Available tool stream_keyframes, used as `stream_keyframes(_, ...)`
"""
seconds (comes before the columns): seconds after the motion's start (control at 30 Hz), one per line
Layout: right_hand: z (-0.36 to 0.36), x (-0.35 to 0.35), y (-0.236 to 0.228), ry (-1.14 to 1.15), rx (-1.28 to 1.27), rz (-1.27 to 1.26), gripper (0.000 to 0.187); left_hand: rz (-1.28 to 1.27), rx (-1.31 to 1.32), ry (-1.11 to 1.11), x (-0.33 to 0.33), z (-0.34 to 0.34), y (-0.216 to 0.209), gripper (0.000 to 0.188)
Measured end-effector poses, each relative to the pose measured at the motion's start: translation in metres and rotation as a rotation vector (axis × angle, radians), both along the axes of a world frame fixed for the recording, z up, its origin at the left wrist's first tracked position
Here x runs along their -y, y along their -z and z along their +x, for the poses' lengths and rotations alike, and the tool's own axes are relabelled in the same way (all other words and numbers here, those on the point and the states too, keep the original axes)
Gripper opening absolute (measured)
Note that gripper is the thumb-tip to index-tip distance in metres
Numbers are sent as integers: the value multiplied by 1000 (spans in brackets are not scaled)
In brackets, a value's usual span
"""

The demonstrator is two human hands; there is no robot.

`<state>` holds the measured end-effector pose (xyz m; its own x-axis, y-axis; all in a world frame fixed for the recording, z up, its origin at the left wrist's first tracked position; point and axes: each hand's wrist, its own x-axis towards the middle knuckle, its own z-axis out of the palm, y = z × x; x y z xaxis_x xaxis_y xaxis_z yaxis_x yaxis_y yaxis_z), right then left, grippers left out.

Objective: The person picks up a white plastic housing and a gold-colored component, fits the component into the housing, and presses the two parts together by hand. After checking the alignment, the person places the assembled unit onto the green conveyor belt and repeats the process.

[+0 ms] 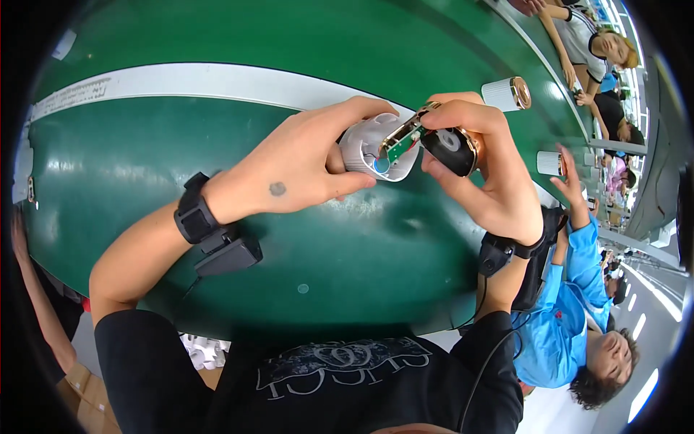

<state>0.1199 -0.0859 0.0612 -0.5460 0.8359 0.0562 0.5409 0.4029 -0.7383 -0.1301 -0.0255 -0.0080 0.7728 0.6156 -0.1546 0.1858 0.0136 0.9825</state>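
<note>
We have both hands up over the green belt (144, 188), meeting just above its middle. Our left hand (303, 163) is wrapped around a white ribbed housing (361, 145), thumb below and fingers over the top, with the open mouth of the housing turned to the right. Our right hand (481, 166) is closed on a black round part (452, 148) with a brass-coloured rim, pinched between thumb and fingers. A small green circuit board (400, 141) runs between the two: its long axis slants from lower left, inside the mouth of the housing, to upper right, toward the black part. So the board lies right of the left hand and left of the right hand, touching or nearly touching both pieces; we cannot tell which hand bears it. Nothing stands between the two hands besides the board itself. Further up the belt, well apart, lie two white ribbed housings, one (506, 92) with a brass-coloured end and another (549, 163) near a co-worker's hand (567, 173) in a blue sleeve.
</note>
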Motion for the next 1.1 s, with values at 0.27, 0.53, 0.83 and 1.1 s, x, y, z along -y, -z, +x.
stream_keyframes(0.27, -29, 1, 9, 212, -301, -126, 49, -77, 163, -28, -2, 3, 11, 39)
stream_keyframes(0.53, -29, 5, 8, 119, 43, 57, 54, -340, 181, 107, -10, 0, 1, 40)
stream_keyframes(0.83, -19, 13, 12, 55, 190, 326, 51, -278, 166, 217, -5, -1, 12, 53)
stream_keyframes(1.1, -26, 16, 12, 81, 204, 344, 54, -265, 163, 214, -5, -3, 12, 54)
